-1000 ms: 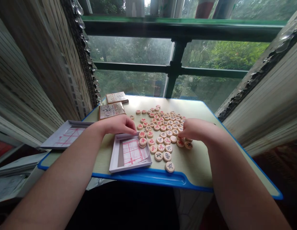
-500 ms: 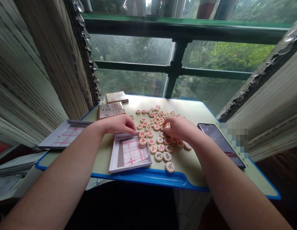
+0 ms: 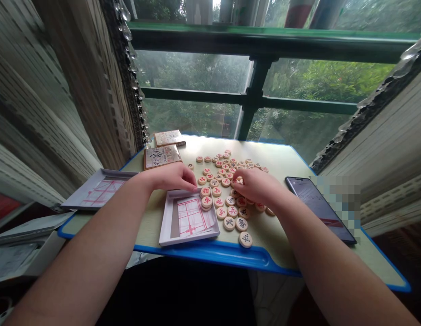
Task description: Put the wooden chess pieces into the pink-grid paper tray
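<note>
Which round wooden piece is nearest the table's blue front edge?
The round wooden piece with a black character, lowest in the picture; the others lie farther back.

The open box (image 3: pixel 166 219) appears to be made of thin white card, smooth and matt; inside it, red-lined paper (image 3: pixel 193 217) is contained. To its right, the round pieces (image 3: pixel 245 239) are seemingly cut from pale wood, smooth-faced and faintly satiny. Beneath the box, the tabletop (image 3: pixel 281 158) is surfaced in smooth, pale laminate; in front of the box, its trough (image 3: pixel 230 255) is moulded in glossy blue plastic. Far right of the box, the phone (image 3: pixel 321 210) is faced with dark, shiny glass. Well left of it, the curtain (image 3: pixel 88 77) is woven in ribbed cloth. Beyond it, the window rails (image 3: pixel 203 38) are finished in glossy green.
</note>
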`<state>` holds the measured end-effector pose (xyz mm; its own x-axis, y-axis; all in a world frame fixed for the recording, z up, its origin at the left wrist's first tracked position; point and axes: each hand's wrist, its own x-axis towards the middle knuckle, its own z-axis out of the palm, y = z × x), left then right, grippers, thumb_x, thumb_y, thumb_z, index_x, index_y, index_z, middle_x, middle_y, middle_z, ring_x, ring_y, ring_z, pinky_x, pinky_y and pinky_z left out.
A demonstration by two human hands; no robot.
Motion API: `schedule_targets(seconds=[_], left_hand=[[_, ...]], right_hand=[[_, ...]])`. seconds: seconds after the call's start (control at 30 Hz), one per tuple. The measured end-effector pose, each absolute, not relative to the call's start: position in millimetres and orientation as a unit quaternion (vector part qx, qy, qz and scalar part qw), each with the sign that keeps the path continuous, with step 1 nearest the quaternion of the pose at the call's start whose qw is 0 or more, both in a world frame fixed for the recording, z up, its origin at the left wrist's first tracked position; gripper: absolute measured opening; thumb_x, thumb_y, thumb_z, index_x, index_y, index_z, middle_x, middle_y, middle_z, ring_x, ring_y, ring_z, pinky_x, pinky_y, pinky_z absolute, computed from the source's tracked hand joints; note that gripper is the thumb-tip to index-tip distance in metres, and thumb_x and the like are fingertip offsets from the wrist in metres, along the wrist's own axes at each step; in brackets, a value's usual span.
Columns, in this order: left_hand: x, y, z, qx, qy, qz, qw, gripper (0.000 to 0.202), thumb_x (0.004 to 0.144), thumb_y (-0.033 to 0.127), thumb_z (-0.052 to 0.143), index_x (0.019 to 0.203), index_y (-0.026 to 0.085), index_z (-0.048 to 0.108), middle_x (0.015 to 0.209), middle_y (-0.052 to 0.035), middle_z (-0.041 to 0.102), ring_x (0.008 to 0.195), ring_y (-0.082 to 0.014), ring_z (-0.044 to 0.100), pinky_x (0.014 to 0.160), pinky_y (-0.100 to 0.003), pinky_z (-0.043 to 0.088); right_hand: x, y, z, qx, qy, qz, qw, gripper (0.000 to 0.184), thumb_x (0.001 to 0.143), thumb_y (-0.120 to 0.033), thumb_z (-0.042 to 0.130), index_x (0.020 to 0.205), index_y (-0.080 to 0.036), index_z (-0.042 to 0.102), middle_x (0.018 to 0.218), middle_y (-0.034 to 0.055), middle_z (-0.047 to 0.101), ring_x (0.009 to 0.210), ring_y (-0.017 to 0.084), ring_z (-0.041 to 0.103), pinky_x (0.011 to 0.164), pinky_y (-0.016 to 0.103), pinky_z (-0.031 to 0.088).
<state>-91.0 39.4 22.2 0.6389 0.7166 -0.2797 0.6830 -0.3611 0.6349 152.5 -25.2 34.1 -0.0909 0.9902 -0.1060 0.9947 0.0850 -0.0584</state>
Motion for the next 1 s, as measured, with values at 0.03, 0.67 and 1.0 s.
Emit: schedule_targets(seconds=[0.03, 0.67, 1.0], left_hand=[[-91, 39, 22, 0.825, 0.425, 0.021, 0.373, 0.032, 0.064, 0.049, 0.067, 0.077, 0.02, 0.074, 0.077, -0.001, 0.071, 0.075, -0.0168, 0.059, 0.067, -0.025, 0.04], [-95, 45, 19, 0.826, 0.411, 0.015, 0.386, 0.035, 0.063, 0.052, 0.068, 0.079, 0.021, 0.074, 0.079, -0.0007, 0.071, 0.076, -0.0165, 0.059, 0.068, -0.025, 0.04], [-95, 40, 21, 0.827, 0.404, 0.03, 0.389, 0.029, 0.065, 0.044, 0.068, 0.08, 0.02, 0.074, 0.08, -0.0011, 0.072, 0.077, -0.0162, 0.059, 0.068, -0.024, 0.04]], right_hand=[[152, -25, 34, 0.675, 0.735, -0.054, 0.019, 0.03, 0.082, -0.039, 0.046, 0.099, -0.025, 0.065, 0.097, 0.0086, 0.069, 0.08, 0.022, 0.061, 0.058, 0.029, 0.039], [137, -42, 47, 0.586, 0.793, -0.126, -0.112, 0.026, 0.081, -0.038, 0.053, 0.093, -0.021, 0.068, 0.07, 0.0017, 0.063, 0.058, 0.012, 0.051, 0.054, 0.024, 0.033], [106, -70, 44, 0.449, 0.864, -0.226, -0.023, 0.015, 0.075, -0.034, 0.063, 0.084, -0.022, 0.068, 0.069, -0.0005, 0.062, 0.055, 0.01, 0.046, 0.052, 0.022, 0.029]])
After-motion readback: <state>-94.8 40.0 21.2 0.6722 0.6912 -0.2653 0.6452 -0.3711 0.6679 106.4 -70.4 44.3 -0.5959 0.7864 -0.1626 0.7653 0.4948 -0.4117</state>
